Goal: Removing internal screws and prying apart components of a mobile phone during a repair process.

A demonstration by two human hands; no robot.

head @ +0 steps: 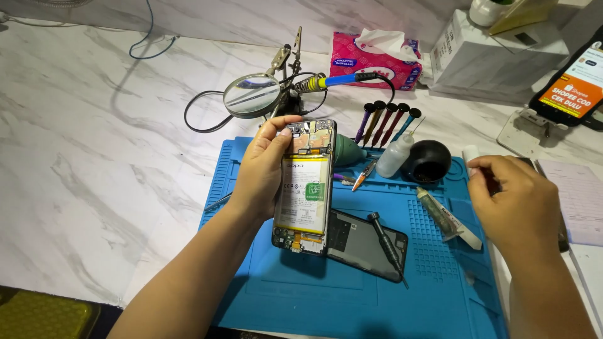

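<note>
Phone [306, 188]: opened, back off, long axis upright, camera end away from the person.
Left hand [264, 169]: grips its left edge.
Right hand [515, 201]: fingers pinched; contents unclear.

left hand [264, 166] raised, fingers curled in a sideways grip, thumb up top, right hand [518, 201] lower, knuckles up, fingertips pinched, both forearms bare

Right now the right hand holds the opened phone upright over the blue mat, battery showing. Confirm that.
Not quite: the head view shows the left hand, not the right, holding the opened phone upright over the blue mat, battery showing.
</note>
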